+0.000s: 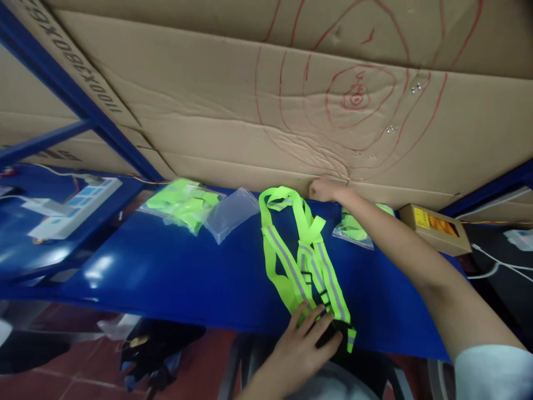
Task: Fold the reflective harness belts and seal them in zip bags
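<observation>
A neon-yellow reflective harness [287, 266] with grey stripes and black buckles lies stretched over the blue table, its near end hanging at the front edge. My left hand [306, 347] rests on that near end, fingers spread over the straps and a dark part beneath. At the back, my right hand [327, 190] is curled closed in front of the cardboard, just beyond the harness's far end. What it holds, if anything, is hidden. A clear plastic bag [233, 214] lies left of the harness, beside a bagged yellow harness [183, 203].
Another bagged harness [352, 226] lies partly behind my right forearm. Further right stands a small cardboard box [435, 228]. A white power strip [77, 208] with cables is at the left. A large cardboard sheet [216, 111] with red rings closes off the back of the table [166, 278].
</observation>
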The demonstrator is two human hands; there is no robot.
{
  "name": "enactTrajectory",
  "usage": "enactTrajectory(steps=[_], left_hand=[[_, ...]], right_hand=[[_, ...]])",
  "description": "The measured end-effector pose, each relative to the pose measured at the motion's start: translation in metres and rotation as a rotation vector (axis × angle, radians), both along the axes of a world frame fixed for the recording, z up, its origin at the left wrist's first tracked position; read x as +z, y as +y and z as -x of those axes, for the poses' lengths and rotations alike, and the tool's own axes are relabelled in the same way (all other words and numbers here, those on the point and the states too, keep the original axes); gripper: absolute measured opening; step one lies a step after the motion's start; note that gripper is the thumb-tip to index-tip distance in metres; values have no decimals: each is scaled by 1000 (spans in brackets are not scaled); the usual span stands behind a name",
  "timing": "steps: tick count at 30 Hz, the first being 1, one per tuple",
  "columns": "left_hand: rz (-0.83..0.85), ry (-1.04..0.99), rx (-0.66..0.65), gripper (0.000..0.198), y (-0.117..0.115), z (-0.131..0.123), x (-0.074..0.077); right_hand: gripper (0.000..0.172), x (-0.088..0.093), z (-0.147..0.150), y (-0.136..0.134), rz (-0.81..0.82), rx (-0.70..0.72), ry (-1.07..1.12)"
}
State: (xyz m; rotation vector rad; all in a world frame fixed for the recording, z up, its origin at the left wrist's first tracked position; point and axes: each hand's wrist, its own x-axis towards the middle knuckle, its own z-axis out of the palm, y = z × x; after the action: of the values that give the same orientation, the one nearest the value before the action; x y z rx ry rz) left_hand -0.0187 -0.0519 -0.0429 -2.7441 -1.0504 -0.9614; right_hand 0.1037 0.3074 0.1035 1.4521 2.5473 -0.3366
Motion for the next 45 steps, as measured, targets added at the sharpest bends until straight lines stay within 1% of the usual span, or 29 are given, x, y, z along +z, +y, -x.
enactTrajectory(steps=[2, 5, 7, 10, 16, 19, 23, 25, 27, 30, 33, 36, 40, 45], left_hand=[[0, 32, 0, 28, 2, 2, 4], [-25, 63, 1, 30, 2, 5, 7], [-35, 76, 5, 32, 0, 5, 4], [-38, 61, 29, 33, -2, 5, -3], [-114, -61, 49, 26, -2, -2, -16], [-143, -124, 66, 22, -4, -6, -20], [-117, -172, 75, 15, -8, -9, -21], [-99, -199, 82, 14, -9, -9, -19], [-104, -211, 82, 16, -8, -9, -18], [-129, -185, 58, 21, -6, -8, -18], [-145, -187, 59, 22, -5, -7, -21], [-159, -193, 62, 22, -4, -6, -24], [-167, -141, 41, 24, -4, -4, -25], [-152, -122, 42, 23, -3, -2, -21]], right_hand=[[29, -12, -16, -2, 81, -36, -58], [31, -34, -19, -7, 171, -47, -71], [33, -44, -14, -11, 182, -64, -53], [34, -49, -8, -14, 144, -136, -45], [36, -44, -14, -20, -56, -334, -60], [37, -45, -22, -24, -106, -373, -39], [38, -47, -32, -28, -138, -396, -5], [37, -45, -37, -28, -140, -397, 8], [36, -39, -40, -26, -137, -386, 21], [33, -24, -42, -21, -159, -365, 37], [33, -7, -42, -15, -203, -338, 53], [32, 3, -42, -13, -208, -271, 74], [33, 5, -43, -14, -198, -211, 97], [47, 4, -44, -20, -225, -219, 93]])
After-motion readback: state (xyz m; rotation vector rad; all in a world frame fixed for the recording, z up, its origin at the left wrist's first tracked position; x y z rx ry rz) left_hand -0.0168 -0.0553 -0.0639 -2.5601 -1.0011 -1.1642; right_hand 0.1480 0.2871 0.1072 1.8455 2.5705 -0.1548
